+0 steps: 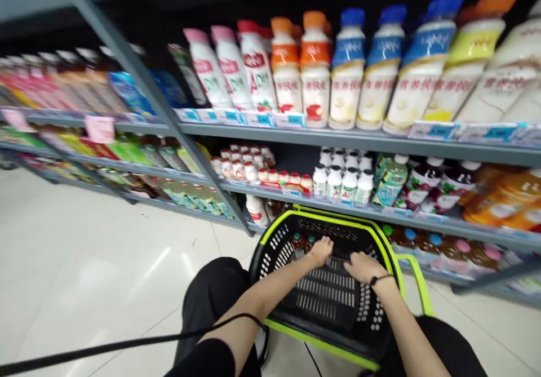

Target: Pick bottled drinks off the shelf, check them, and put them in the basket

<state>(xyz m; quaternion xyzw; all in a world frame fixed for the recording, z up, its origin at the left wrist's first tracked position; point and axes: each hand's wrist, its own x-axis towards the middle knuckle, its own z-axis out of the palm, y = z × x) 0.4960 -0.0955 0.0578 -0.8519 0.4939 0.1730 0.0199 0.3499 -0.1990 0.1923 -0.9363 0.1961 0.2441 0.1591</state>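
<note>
A black slotted basket [325, 304] with a lime green rim stands between my knees, against the shelves. Dark brown bottles [298, 242] with teal caps stand inside it at the far left. My left hand [321, 252] reaches into the basket just right of these bottles; its fingers are bent and partly hidden, and whether it holds anything is unclear. My right hand [362, 266] is over the right part of the basket, a dark band on its wrist. Its thumb stands apart from the fingers, and no object shows in it.
Shelves [329, 138] of drinks run across the front. White bottles [349, 70] with blue caps line the upper one, small white bottles [349, 184] the one below. The basket's green handle [418, 281] sticks out right. A black cable [139, 343] crosses my left arm above the tiled floor [105, 253].
</note>
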